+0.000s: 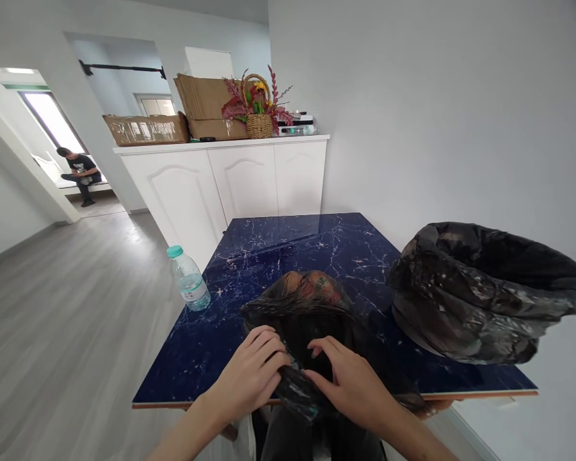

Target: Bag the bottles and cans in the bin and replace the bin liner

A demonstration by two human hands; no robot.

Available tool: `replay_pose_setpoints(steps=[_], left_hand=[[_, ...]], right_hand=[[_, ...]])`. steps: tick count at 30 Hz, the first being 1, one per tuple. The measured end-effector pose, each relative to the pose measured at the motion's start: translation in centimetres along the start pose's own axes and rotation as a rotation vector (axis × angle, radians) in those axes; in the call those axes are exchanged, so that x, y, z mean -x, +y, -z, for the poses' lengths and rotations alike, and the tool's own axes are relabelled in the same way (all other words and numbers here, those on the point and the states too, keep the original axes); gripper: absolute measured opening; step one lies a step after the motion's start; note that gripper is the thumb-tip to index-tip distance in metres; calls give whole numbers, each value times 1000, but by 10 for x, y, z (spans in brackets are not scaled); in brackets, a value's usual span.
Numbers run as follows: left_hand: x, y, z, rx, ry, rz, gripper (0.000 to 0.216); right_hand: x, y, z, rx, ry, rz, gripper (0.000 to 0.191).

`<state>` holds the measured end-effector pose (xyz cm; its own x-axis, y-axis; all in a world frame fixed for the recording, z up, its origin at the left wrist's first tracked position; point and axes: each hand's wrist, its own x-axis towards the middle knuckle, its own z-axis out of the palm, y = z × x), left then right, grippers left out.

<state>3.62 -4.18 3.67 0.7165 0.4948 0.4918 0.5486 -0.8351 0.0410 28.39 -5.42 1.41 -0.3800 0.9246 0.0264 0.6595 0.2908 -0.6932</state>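
A thin black plastic bag (297, 307) lies near the front of the blue marbled table, its mouth facing me. Rounded orange-red things (319, 285) show dimly through its far side; their kind I cannot make out. My left hand (256, 368) has its fingers closed on the left side of the bag's mouth. On the right side, my right hand (345, 381) is at the opening, thumb and forefinger apart, with the thumb tip by the bag's near edge. Part of the bag hangs over the table's front edge toward my lap.
A bin lined with a black bag (465, 307) stands at the table's right. At the left edge stands a water bottle (189, 282) with a teal cap. Behind the table (278, 250), a white cabinet (249, 179) carries cardboard boxes and a flower basket (259, 121). A person (80, 173) sits in the far room.
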Motion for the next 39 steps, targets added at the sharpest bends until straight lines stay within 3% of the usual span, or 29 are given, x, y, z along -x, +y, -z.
replay_pose_setpoints(steps=[4, 10, 13, 18, 21, 24, 29, 31, 35, 37, 39], left_hand=[[34, 2, 4, -6, 28, 35, 24], [70, 5, -9, 34, -57, 115, 25], [75, 5, -13, 39, -76, 137, 27], [73, 6, -11, 46, -76, 131, 25], [72, 4, -10, 55, -91, 136, 24], [72, 0, -8, 47, -131, 128, 21], [54, 4, 15, 101, -180, 132, 19], [37, 9, 25, 119, -120, 188, 39], [-2, 21, 28, 125, 9, 297, 74], [-17, 28, 23, 213, 27, 316, 77], [-27, 35, 21, 330, 88, 387, 65]], right_hand=[[-1, 3, -1, -52, -29, -20, 26], [5, -11, -10, 21, 10, 36, 26], [8, -16, -21, 121, 30, 60, 44], [11, -20, -27, 144, -96, -19, 71], [13, -19, -17, 106, -124, -62, 64], [16, -12, -2, 33, -70, -113, 54], [16, 0, 15, -53, 127, -60, 49], [17, -4, 19, -35, 258, 21, 44], [23, -29, 32, 12, 473, 232, 32], [29, -44, 40, 16, 526, 345, 28], [34, -53, 47, -39, 520, 439, 30]])
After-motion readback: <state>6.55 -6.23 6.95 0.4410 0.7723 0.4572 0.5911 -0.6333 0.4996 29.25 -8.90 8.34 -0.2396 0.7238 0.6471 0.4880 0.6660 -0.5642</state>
